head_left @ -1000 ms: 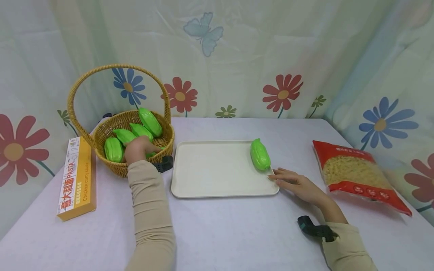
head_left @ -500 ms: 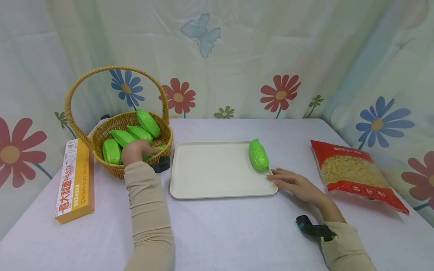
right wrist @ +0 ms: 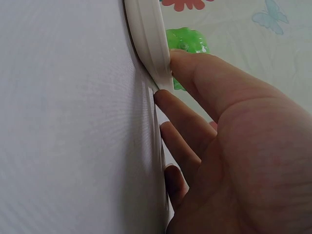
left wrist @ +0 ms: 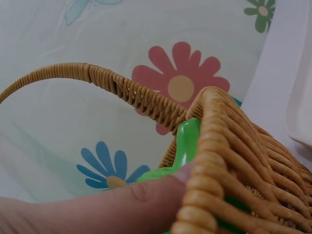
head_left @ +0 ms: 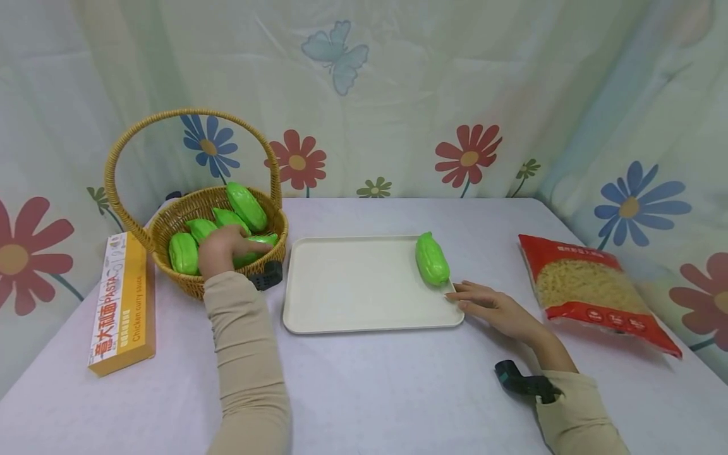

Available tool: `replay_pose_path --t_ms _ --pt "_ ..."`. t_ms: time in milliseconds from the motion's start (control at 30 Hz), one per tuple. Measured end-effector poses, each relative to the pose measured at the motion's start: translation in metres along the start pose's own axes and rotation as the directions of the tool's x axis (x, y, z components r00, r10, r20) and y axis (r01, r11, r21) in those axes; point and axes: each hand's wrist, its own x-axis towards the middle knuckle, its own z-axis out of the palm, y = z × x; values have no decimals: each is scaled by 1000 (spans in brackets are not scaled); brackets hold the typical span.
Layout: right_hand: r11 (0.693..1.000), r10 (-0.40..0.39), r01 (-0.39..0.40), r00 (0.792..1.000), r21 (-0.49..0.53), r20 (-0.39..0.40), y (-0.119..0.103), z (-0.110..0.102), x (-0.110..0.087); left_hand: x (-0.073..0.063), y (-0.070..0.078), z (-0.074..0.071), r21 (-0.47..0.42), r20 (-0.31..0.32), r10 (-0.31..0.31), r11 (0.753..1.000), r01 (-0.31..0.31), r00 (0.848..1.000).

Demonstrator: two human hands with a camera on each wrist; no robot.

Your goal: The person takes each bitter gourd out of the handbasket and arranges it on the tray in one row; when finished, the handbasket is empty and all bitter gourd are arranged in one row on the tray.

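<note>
1. Your left hand [head_left: 218, 249] reaches down into the wicker basket [head_left: 181, 283], its grip narrow on a ridged green vegetable [head_left: 247, 259] near the basket's right side. Your thumb lies over it, just inside the rim (the other fingertips are hidden, so I cannot tell how firmly they hold).
2. Around that hand, four more green vegetables [head_left: 183, 254] lie in the basket, to the left of your knuckles and behind them.
3. Your right hand [head_left: 500, 313] is palm down with its fingers loosely extended, the thumb and a fingertip touching the right edge of the cream tray [head_left: 358, 284].
4. A single green vegetable [head_left: 432, 260] lies on the tray along that edge, just beyond your right fingertips, its narrow end pointing away from you.
5. Just left of the basket you have a yellow and white pasta box [head_left: 125, 309]; on your far right lies a red pasta bag [head_left: 597, 287], well apart from the tray.
</note>
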Motion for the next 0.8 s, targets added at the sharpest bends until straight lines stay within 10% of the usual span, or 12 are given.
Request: replay_pose_path --t_ms 200,433,633,800 --pt "1000 11 -11 1000 -1 -5 3 1 -2 -9 5 -7 -39 -216 -33 999 25 976" --pt "1000 -9 9 1000 3 -3 -2 0 -2 -29 33 -13 -144 -463 -49 989 -21 885" --pt "999 -26 26 1000 18 -2 -4 -2 -2 -33 73 -9 -110 -549 65 983 -149 834" --pt "999 -17 17 1000 27 2 -3 -2 -2 -26 99 1 -49 -538 166 973 -227 826"
